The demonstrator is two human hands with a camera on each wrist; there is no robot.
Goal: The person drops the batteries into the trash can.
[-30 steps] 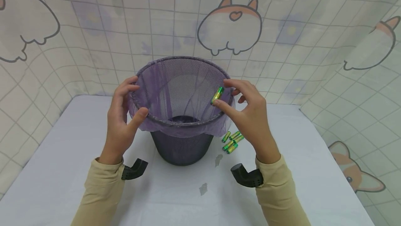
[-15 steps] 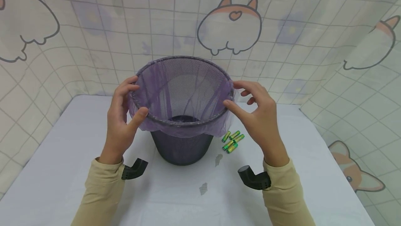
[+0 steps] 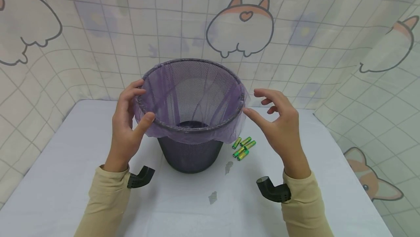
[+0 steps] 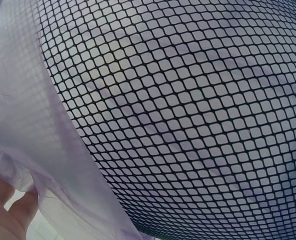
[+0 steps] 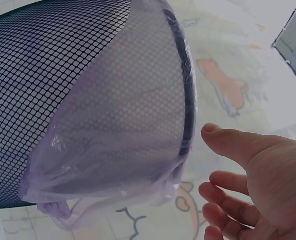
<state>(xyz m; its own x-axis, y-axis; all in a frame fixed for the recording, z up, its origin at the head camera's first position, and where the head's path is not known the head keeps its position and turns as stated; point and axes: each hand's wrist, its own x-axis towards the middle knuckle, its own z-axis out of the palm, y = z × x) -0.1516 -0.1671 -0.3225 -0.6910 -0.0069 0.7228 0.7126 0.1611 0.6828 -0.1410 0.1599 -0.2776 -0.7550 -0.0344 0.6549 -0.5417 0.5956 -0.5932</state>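
Though liner (image 3: 197,137) is purple, mesh bin (image 3: 191,160) black.

Purple liner (image 3: 193,138); black mesh bin (image 3: 191,160); green-and-yellow batteries (image 3: 243,155); grid-patterned backdrop (image 3: 183,22)

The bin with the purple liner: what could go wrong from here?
The liner hangs loose over the rim, so the left hand there might drag it down. Pushing on the rim could perhaps tip the bin. The round batteries lying beside it might roll if bumped.
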